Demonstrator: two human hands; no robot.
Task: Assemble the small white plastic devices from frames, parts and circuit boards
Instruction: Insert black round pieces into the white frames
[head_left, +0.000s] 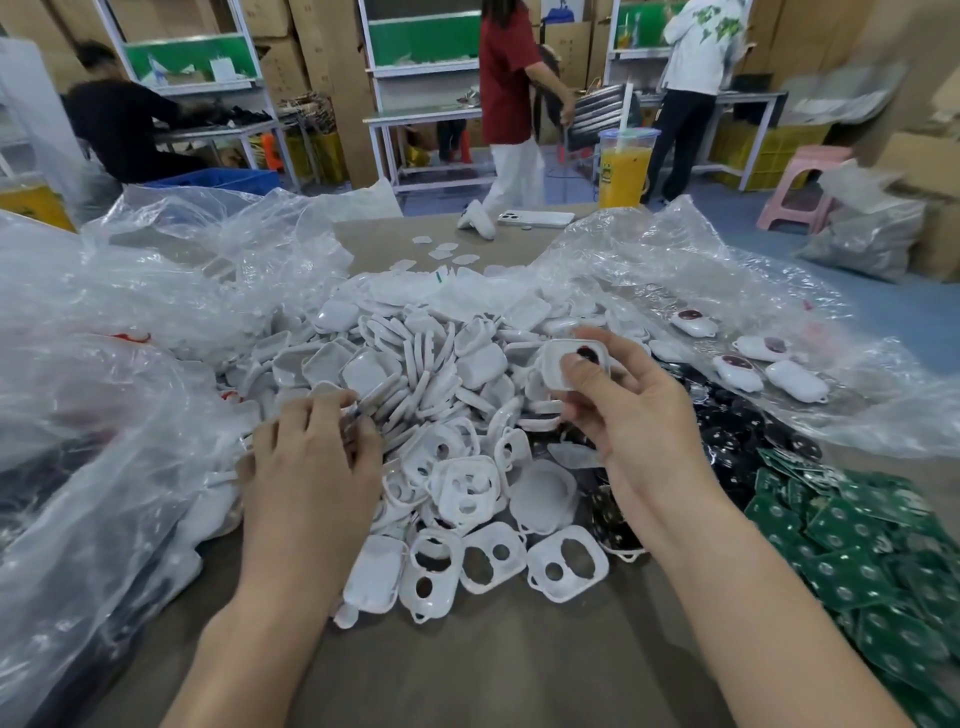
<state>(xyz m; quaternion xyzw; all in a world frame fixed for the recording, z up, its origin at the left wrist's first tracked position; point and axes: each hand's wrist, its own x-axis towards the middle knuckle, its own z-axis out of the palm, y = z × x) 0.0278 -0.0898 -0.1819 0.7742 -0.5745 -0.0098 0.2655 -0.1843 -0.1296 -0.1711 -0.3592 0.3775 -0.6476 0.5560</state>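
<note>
A worker's right hand (618, 410) gripped a white device (558, 371) above a heap of white shells (415, 364) on a brown table (493, 665), the thumb pressed on the device's face beside a dark red window. The left hand (317, 452) lay on the heap's near left side, fingers curled downward; whether they held a piece could not be told. 3 white frames (596, 565), each with 2 openings, lay in a row at the heap's near edge. Green circuit boards (857, 545) were piled at the right, with dark round parts (743, 431) between them and the heap. Beyond, 4 closed devices (737, 371) rested on a clear plastic sheet (649, 249). A cup of orange drink (623, 166) and a phone (535, 218) sat at the table's far edge. 3 people (506, 78) were at benches (415, 114) behind.
</note>
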